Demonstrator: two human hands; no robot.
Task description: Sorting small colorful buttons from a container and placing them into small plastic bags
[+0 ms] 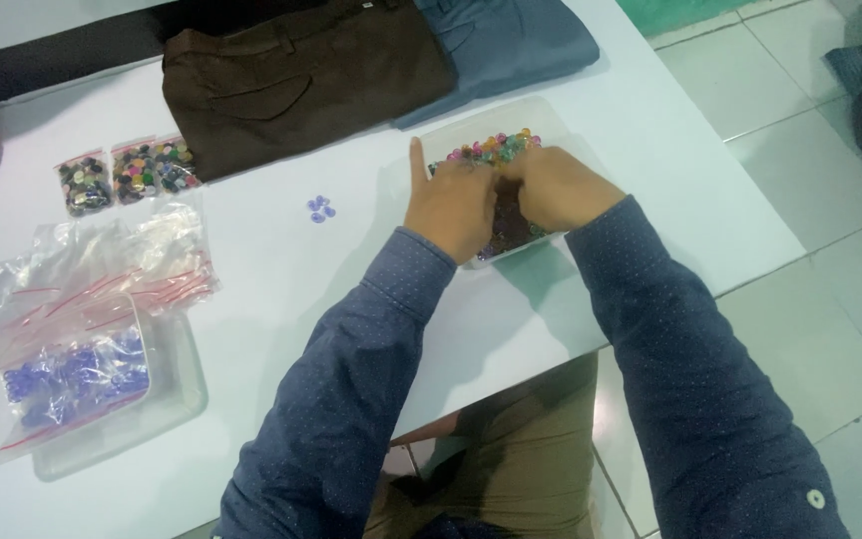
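Now both my hands dig in the clear plastic tray of small, bright, slippery buttons on the white tabletop. Left hand and right hand curl; I cannot tell what they pinch.

1. Clear plastic container: smooth, translucent, slightly glossy walls.
2. Mixed-colour buttons inside it: hard plastic, shiny.
3. Table: smooth white laminate look, matt with soft sheen.
4. Brown trousers: woven cloth, matt, slightly coarse.
5. Blue-grey trousers: woven cloth, matt, smoother.
6. Zip bags: thin clear plastic film, crinkled, glossy, red seal strips.
7. Two small button bags: same glossy film, shiny plastic contents.
8. Second clear tray: smooth translucent plastic.
9. Sleeves: matt blue cotton-like cloth, fine dotted print.
10. Floor tiles: smooth, pale, glazed.
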